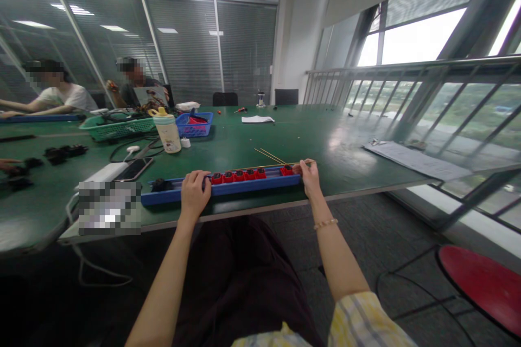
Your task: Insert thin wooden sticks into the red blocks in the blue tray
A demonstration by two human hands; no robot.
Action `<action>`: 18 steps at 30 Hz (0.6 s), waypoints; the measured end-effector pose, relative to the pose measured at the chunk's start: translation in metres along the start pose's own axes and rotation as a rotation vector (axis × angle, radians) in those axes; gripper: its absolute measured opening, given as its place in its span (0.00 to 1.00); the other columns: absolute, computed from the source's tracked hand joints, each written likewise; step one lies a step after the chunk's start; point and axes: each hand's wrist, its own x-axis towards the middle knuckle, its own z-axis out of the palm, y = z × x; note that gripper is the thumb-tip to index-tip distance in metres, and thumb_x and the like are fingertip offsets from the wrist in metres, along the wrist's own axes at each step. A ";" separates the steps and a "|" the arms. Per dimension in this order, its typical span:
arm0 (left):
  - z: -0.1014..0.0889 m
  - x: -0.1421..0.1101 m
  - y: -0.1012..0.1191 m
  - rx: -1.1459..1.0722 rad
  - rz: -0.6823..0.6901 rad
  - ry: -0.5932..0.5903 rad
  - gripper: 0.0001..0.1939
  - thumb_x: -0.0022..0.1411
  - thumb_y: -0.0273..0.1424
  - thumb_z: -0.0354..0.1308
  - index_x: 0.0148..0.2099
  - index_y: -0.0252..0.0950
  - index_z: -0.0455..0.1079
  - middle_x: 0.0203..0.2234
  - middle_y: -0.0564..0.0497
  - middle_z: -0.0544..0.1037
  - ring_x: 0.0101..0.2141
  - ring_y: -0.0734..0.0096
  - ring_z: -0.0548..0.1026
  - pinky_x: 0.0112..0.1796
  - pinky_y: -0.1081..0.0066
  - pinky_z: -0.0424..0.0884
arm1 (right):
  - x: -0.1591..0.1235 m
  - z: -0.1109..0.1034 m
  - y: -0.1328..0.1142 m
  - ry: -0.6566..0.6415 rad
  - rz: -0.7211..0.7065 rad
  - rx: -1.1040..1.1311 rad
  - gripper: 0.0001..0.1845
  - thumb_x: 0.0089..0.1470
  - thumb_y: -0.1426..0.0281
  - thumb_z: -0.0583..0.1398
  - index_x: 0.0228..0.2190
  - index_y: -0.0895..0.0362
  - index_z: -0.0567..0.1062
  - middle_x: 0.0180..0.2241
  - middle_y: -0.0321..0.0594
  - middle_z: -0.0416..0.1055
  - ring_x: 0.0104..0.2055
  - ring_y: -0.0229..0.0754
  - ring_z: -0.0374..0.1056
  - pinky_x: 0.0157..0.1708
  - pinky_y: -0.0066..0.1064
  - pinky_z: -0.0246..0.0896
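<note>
Head view: left hand (196, 193) curled over the front wall of a long blue plastic tray (228, 191), just beside a row of red connectors (239, 175) — resting or gripping, cannot tell. Right hand (308, 177) at the tray's right end, fingertips (297, 168) against the last connector — grip unclear. Tray lies along the near edge of a green table (345, 168).

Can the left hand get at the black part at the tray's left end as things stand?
Probably yes. The left hand already rests on the blue tray, and the black part sits close beside it in the same tray. No other part shows between them.
</note>
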 end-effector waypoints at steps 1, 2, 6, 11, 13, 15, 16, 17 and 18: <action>0.000 0.000 0.000 0.000 -0.001 -0.002 0.14 0.66 0.33 0.48 0.47 0.37 0.72 0.42 0.44 0.75 0.45 0.57 0.71 0.49 0.59 0.66 | -0.001 0.000 -0.001 -0.006 -0.010 -0.004 0.24 0.49 0.51 0.65 0.38 0.50 0.60 0.23 0.27 0.74 0.26 0.39 0.73 0.31 0.31 0.68; 0.000 0.000 0.000 0.000 -0.003 -0.004 0.14 0.66 0.33 0.48 0.47 0.37 0.72 0.42 0.44 0.75 0.46 0.57 0.71 0.49 0.59 0.66 | -0.002 0.001 -0.001 -0.009 -0.021 -0.011 0.24 0.50 0.51 0.64 0.38 0.50 0.60 0.23 0.27 0.74 0.26 0.39 0.73 0.31 0.31 0.68; -0.001 0.001 0.001 -0.007 -0.007 -0.009 0.14 0.66 0.33 0.47 0.47 0.38 0.72 0.42 0.44 0.75 0.45 0.56 0.71 0.49 0.58 0.67 | -0.005 0.003 -0.006 0.002 -0.066 -0.044 0.26 0.50 0.48 0.63 0.38 0.49 0.59 0.23 0.27 0.75 0.27 0.39 0.74 0.33 0.31 0.67; -0.002 0.001 0.003 -0.011 -0.016 -0.012 0.14 0.66 0.33 0.47 0.46 0.38 0.72 0.41 0.44 0.75 0.45 0.56 0.71 0.49 0.57 0.67 | -0.009 0.006 -0.014 0.023 -0.021 -0.049 0.29 0.50 0.44 0.62 0.38 0.49 0.57 0.24 0.29 0.75 0.30 0.41 0.75 0.32 0.32 0.67; -0.002 0.001 0.003 -0.008 -0.018 -0.014 0.14 0.66 0.33 0.47 0.46 0.38 0.72 0.41 0.44 0.75 0.45 0.56 0.71 0.49 0.57 0.67 | -0.009 0.006 -0.015 0.019 -0.009 -0.046 0.30 0.48 0.42 0.62 0.38 0.48 0.56 0.25 0.31 0.75 0.31 0.42 0.76 0.32 0.33 0.68; -0.002 0.001 0.003 -0.005 -0.019 -0.015 0.14 0.66 0.33 0.47 0.46 0.38 0.72 0.42 0.44 0.75 0.45 0.56 0.71 0.49 0.58 0.66 | -0.009 0.006 -0.014 0.011 0.000 -0.035 0.31 0.47 0.41 0.62 0.37 0.48 0.56 0.27 0.33 0.76 0.31 0.44 0.76 0.31 0.35 0.68; -0.001 0.001 0.002 -0.005 -0.018 -0.016 0.14 0.66 0.33 0.47 0.46 0.38 0.72 0.42 0.44 0.75 0.45 0.56 0.71 0.49 0.58 0.66 | -0.008 0.006 -0.013 0.004 0.004 -0.026 0.31 0.46 0.40 0.62 0.37 0.48 0.57 0.28 0.34 0.76 0.31 0.44 0.76 0.30 0.36 0.69; -0.001 0.001 0.002 -0.006 -0.017 -0.017 0.14 0.66 0.33 0.47 0.46 0.38 0.72 0.41 0.44 0.75 0.45 0.56 0.71 0.49 0.58 0.66 | -0.008 0.006 -0.011 -0.006 0.008 -0.017 0.31 0.46 0.40 0.62 0.37 0.48 0.57 0.29 0.35 0.76 0.32 0.45 0.76 0.30 0.37 0.69; -0.001 0.001 0.002 -0.007 -0.017 -0.019 0.14 0.66 0.33 0.47 0.46 0.38 0.72 0.41 0.44 0.75 0.45 0.56 0.70 0.49 0.58 0.66 | -0.008 0.006 -0.010 -0.018 0.011 -0.007 0.31 0.46 0.40 0.62 0.37 0.48 0.57 0.29 0.36 0.76 0.32 0.46 0.76 0.29 0.37 0.69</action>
